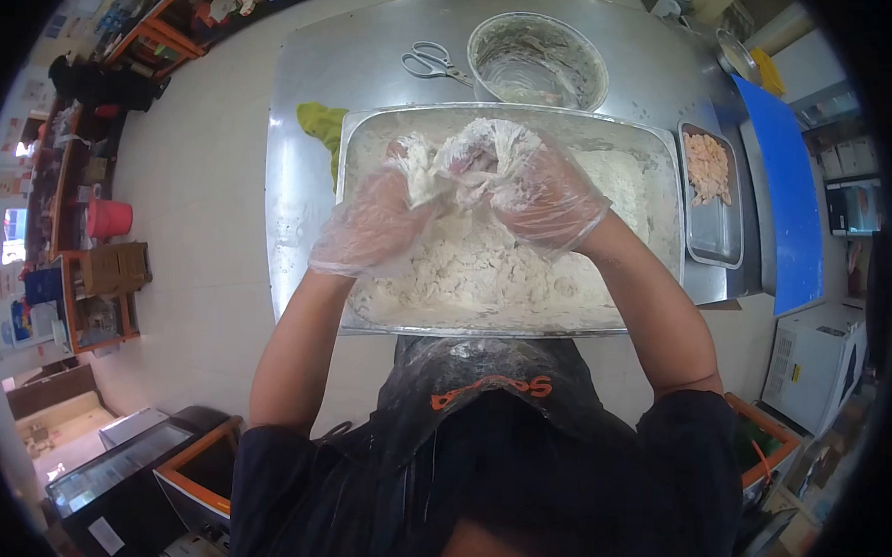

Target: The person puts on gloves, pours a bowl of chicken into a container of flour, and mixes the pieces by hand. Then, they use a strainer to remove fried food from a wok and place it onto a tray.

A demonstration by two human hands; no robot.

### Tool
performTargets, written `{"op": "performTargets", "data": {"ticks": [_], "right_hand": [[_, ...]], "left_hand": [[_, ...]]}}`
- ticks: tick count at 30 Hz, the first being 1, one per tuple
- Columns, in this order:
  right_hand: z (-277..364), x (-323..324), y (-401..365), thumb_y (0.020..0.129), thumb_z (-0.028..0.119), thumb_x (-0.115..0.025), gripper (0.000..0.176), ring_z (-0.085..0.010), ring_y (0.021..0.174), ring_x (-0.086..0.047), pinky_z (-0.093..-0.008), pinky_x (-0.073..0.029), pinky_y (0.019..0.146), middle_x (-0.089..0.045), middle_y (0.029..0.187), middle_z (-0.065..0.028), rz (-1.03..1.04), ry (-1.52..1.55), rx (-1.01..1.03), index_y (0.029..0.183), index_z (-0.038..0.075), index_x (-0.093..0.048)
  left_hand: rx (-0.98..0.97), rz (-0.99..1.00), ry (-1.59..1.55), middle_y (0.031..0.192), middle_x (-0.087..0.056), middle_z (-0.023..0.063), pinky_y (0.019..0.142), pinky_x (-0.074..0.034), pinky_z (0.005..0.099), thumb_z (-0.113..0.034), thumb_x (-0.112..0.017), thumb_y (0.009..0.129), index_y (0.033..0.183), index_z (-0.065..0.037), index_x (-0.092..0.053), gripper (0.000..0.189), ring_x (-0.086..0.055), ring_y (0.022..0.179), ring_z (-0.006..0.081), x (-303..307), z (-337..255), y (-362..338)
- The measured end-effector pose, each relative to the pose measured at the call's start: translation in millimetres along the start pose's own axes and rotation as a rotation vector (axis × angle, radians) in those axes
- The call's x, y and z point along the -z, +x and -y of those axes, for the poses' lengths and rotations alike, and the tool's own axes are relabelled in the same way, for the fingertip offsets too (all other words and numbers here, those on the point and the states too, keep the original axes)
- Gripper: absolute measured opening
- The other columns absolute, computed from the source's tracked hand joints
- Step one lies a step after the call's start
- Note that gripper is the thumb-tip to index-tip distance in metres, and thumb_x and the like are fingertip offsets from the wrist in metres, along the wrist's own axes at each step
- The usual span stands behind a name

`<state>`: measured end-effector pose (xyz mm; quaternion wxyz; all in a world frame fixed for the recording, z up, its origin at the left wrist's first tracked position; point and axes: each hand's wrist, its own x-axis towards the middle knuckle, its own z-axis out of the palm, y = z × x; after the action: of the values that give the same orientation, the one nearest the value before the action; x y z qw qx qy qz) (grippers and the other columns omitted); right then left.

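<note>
My left hand (378,207) and my right hand (545,189) wear clear plastic gloves caked with flour. Both are closed, fingers curled, over a metal tray (670,203) of white flour (495,270). Between them is a flour-coated piece of raw meat (477,165), with a little pink showing through. The coating and the gloves partly hide its outline and my fingertips. Loose, lumpy flour lies below my hands, and a smoother heap (614,181) sits at the tray's right side.
Behind the tray stand a flour-smeared round bowl (537,61) and scissors (434,62) on the steel table (316,68). A green cloth (322,127) lies left. To the right, a smaller tray (717,251) holds raw meat pieces (705,168), beside a blue panel (788,192).
</note>
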<state>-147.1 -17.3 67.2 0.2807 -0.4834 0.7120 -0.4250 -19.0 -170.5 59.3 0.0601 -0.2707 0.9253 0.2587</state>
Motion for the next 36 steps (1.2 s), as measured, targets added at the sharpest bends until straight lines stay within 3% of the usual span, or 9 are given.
{"op": "performTargets", "data": {"ticks": [5,9,12,15,18,21,28,33,36], "right_hand": [[0.7,3.2,5.1,0.081,0.009,-0.058,0.021,-0.0245,0.088,-0.062,-0.0323,-0.049,0.08,-0.064,0.096,-0.0139,-0.019,0.036,0.095,0.101,0.002,-0.059],[-23.0,-15.0,9.5,0.082,0.023,-0.063,0.028,-0.0302,0.085,-0.062,-0.0342,-0.049,0.079,-0.063,0.093,-0.0191,-0.047,-0.192,0.064,0.098,0.0,-0.06],[23.3,2.4,3.1,0.079,0.03,-0.068,0.038,-0.0281,0.086,-0.062,-0.0346,-0.048,0.081,-0.063,0.093,-0.0193,0.001,-0.038,-0.058,0.099,-0.001,-0.06],[16.7,11.0,-2.0,0.077,0.035,-0.071,0.045,-0.0259,0.087,-0.062,-0.0346,-0.048,0.082,-0.064,0.093,-0.0174,0.097,0.259,-0.004,0.102,0.0,-0.06],[-24.4,2.1,-4.0,0.073,0.031,-0.073,0.047,-0.024,0.094,-0.061,-0.0323,-0.046,0.086,-0.064,0.1,-0.0151,0.028,0.261,-0.029,0.106,0.001,-0.059],[-8.5,17.2,2.0,0.07,0.025,-0.075,0.056,-0.0233,0.102,-0.058,-0.0302,-0.044,0.091,-0.062,0.109,-0.0144,0.129,0.3,0.02,0.116,0.0,-0.055],[-53.3,-14.4,9.6,0.071,0.021,-0.072,0.046,-0.0204,0.092,-0.061,-0.0321,-0.046,0.087,-0.064,0.103,-0.0098,-0.004,0.067,0.152,0.112,0.004,-0.058],[-70.4,-30.9,11.5,0.071,0.022,-0.072,0.044,-0.0206,0.093,-0.061,-0.0318,-0.047,0.085,-0.064,0.105,-0.0089,0.117,0.083,-0.175,0.11,0.005,-0.059],[-72.9,-18.7,10.9,0.072,0.02,-0.072,0.041,-0.02,0.097,-0.06,-0.0314,-0.047,0.086,-0.064,0.103,-0.0093,0.108,0.065,-0.344,0.108,0.005,-0.059]], "left_hand": [[-0.084,-0.059,-0.569,0.089,-0.062,0.0215,0.072,-0.048,0.0364,-0.018,-0.07,0.075,0.093,0.004,-0.063,0.03,-0.061,0.08,0.0271,-21.2,26.7,14.7],[0.048,-0.098,-0.337,0.08,-0.064,0.0174,0.067,-0.048,0.037,-0.015,-0.072,0.073,0.089,0.003,-0.065,0.026,-0.062,0.073,0.0234,-12.8,10.2,15.5],[-0.333,-0.273,-0.246,0.073,-0.064,0.0154,0.064,-0.047,0.0377,-0.015,-0.072,0.072,0.087,0.004,-0.065,0.025,-0.062,0.068,0.021,-27.1,30.3,16.9],[-0.073,-0.098,-0.256,0.074,-0.065,0.0153,0.064,-0.048,0.0365,-0.017,-0.074,0.069,0.087,0.004,-0.065,0.029,-0.062,0.068,0.0213,-29.6,39.2,21.6],[-0.192,0.051,0.125,0.074,-0.065,0.0149,0.064,-0.048,0.0354,-0.019,-0.076,0.067,0.087,0.003,-0.065,0.032,-0.062,0.069,0.0222,-3.6,21.3,6.9],[0.181,-0.041,-0.353,0.078,-0.065,0.0148,0.066,-0.049,0.0349,-0.019,-0.074,0.068,0.091,0.003,-0.064,0.033,-0.063,0.071,0.0218,0.2,5.8,5.9],[-0.027,0.076,-0.448,0.085,-0.066,0.0129,0.072,-0.049,0.0345,-0.024,-0.074,0.071,0.098,0.002,-0.062,0.039,-0.063,0.076,0.02,9.3,9.4,8.3],[-0.026,0.053,0.017,0.092,-0.065,0.0089,0.078,-0.049,0.0321,-0.018,-0.073,0.073,0.107,-0.001,-0.061,0.04,-0.061,0.084,0.0174,8.3,19.0,8.9],[-0.092,0.19,-0.674,0.1,-0.064,0.0082,0.081,-0.048,0.031,-0.011,-0.074,0.072,0.116,-0.002,-0.057,0.048,-0.059,0.091,0.0162,10.3,19.1,9.3]]}}
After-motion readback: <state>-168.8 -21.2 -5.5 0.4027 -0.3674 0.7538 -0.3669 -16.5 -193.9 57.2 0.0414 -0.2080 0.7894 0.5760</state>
